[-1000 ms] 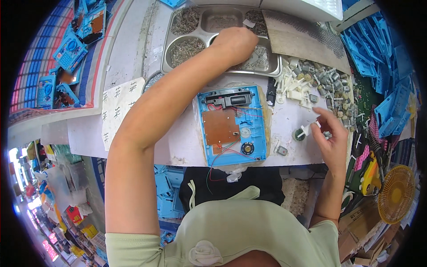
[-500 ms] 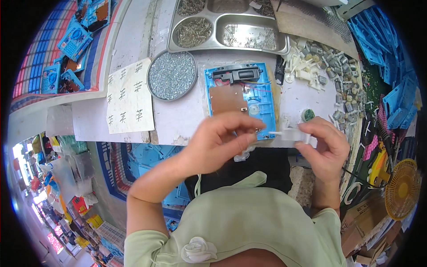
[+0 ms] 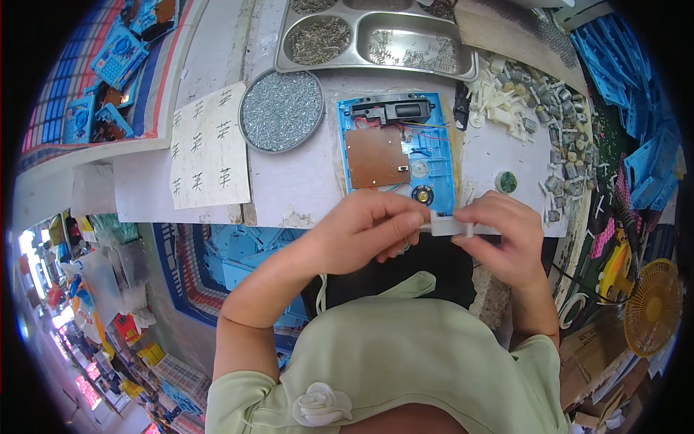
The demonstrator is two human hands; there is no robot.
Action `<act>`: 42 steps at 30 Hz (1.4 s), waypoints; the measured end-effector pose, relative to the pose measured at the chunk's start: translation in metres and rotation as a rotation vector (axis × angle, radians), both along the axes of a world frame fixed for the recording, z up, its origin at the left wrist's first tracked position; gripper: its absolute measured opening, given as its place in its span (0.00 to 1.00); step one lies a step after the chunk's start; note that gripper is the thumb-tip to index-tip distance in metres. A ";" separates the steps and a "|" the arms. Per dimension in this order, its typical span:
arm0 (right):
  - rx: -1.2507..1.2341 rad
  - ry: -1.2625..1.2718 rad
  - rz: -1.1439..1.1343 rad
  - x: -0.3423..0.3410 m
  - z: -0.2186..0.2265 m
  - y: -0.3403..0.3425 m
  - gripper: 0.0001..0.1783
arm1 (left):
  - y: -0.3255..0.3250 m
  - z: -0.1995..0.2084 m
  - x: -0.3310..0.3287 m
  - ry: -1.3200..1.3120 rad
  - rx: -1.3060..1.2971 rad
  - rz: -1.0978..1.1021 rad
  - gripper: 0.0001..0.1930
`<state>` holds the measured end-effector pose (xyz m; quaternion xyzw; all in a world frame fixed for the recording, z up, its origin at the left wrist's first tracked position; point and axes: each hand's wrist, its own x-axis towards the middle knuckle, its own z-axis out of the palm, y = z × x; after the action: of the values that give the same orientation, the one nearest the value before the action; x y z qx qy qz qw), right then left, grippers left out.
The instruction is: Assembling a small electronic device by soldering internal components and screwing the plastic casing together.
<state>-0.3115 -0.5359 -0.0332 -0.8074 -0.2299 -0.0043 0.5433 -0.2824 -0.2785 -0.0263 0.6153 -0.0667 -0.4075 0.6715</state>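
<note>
Between my two hands, over the table's front edge, is a small white plastic part (image 3: 450,226). My right hand (image 3: 506,235) pinches its right side between thumb and fingers. Against its left end, my left hand (image 3: 379,228) is closed in a pinch; whatever lies inside those fingers is mostly hidden. Just beyond my hands lies an open blue plastic casing (image 3: 442,155). It holds a brown circuit board (image 3: 376,157), a black bracket piece (image 3: 394,110), thin coloured wires and a round black component (image 3: 422,194).
A round tray of small screws (image 3: 280,110) stands left of the casing, beside a paper sheet (image 3: 210,152). Behind is a metal compartment tray (image 3: 354,43) with springs and small metal parts. Small motors and white plastic parts (image 3: 506,108) are heaped right, near a green roll (image 3: 506,182).
My right hand has moved left with the white plastic part, bringing it against my left hand. My left fingers have closed into a pinch. The view has shifted slightly.
</note>
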 end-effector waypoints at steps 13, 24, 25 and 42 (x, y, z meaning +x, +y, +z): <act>0.478 0.416 -0.187 -0.032 -0.028 -0.037 0.20 | -0.053 -0.027 0.055 -1.296 0.784 -0.406 0.06; 0.502 0.432 -0.277 -0.039 -0.033 -0.047 0.20 | -0.043 -0.022 0.058 -1.129 0.625 -0.237 0.05; 0.502 0.425 -0.267 -0.039 -0.033 -0.045 0.20 | -0.043 -0.023 0.054 -1.212 0.690 -0.298 0.05; 0.265 0.298 -0.348 -0.031 -0.026 -0.041 0.20 | -0.043 -0.022 0.046 -1.507 0.706 -0.457 0.06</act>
<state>-0.3421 -0.5773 -0.0593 -0.7484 -0.0025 -0.0086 0.6631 -0.2365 -0.3213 -0.0482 0.8657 -0.4861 -0.0127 0.1190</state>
